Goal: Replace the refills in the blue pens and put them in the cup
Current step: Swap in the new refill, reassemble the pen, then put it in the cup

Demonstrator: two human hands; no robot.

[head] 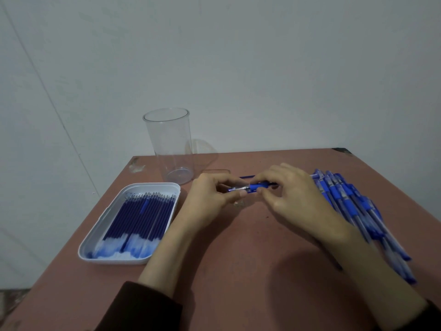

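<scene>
Fingers [224, 181] round one blue pen [257, 186]

This is a plain room used as a simple workspace; whether home or office cannot be told. A bare grey-white wall [262, 68] stands right behind a small reddish-brown tabletop [238, 247] with chipped, worn corners. Stationery lies on it: a white tray [155, 185] of refills [140, 218], a clear cup [170, 144] and heaped blue pens [353, 204].
</scene>
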